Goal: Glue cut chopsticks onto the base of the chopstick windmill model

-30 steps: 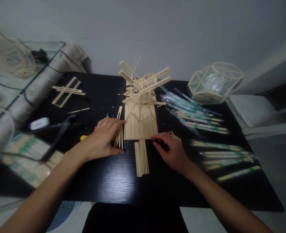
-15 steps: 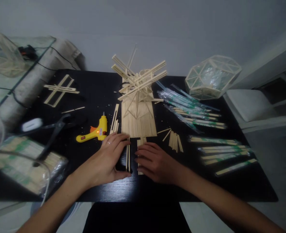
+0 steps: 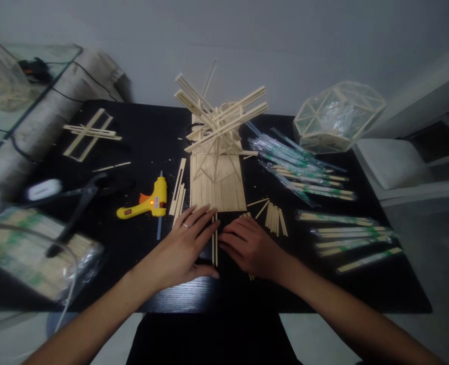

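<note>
A pair of thin wooden chopsticks (image 3: 214,248) lies lengthwise on the black table just short of the slatted wooden base. My left hand (image 3: 188,248) spans the pair, its fingers over the far end and its thumb by the near end. Curled fingers of my right hand (image 3: 252,248) come close to the pair's right side; what they grip, if anything, is hidden. Beneath that hand, ends of more sticks (image 3: 251,277) stick out. Beyond both hands stands a stick-built model (image 3: 216,126) with crossed blades on its slatted base (image 3: 218,190).
Left of the base lie a yellow glue gun (image 3: 158,195), pliers (image 3: 85,197), a crossed stick frame (image 3: 91,133) and packed chopsticks (image 3: 26,253). Short sticks (image 3: 273,218), wrapped chopsticks (image 3: 338,218), plastic wrappers (image 3: 285,152) and a faceted stick frame (image 3: 338,116) are at right.
Both hands have shifted right. The chopstick pair by my left hand moved right with it, and the sticks under my right hand now lie farther right. The view has shifted slightly.
</note>
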Demonstrator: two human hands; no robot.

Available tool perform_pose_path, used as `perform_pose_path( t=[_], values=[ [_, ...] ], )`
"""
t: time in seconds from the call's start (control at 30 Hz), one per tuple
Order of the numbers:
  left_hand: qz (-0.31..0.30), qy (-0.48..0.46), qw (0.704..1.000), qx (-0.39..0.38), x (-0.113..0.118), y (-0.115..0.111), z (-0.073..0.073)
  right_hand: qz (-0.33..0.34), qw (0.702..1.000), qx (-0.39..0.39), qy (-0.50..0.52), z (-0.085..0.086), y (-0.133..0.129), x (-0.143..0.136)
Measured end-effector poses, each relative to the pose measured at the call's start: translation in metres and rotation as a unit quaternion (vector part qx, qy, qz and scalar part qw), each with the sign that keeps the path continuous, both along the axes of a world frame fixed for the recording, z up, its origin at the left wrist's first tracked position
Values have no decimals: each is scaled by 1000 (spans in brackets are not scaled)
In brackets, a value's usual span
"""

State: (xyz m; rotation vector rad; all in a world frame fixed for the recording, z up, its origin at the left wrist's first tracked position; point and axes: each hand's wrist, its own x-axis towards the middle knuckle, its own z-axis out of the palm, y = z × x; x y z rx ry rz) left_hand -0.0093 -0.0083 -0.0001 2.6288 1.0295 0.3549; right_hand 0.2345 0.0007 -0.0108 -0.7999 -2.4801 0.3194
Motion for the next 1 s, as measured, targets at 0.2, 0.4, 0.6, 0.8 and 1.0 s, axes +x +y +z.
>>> perform_pose_path(
  t=[0.2,0.4,0.6,0.8,1.0],
  values=[
    [-1,-32,999,-11,-15,-8,0,30,999,-35,21,-2,0,1],
    [24,-43,999,-10,-16,-15,-4,30,998,-50,11,-6,-2,2],
    [11,-42,999,-20,-12,-13,-5,28,999,-40,17,-6,-2,2],
    [18,-44,999,-23,-11,-13,-6,25,998,-55,14,-6,-2,2],
    [11,-49,999,-20,-11,-13,-6,25,998,-57,11,-5,-1,2]
  ],
)
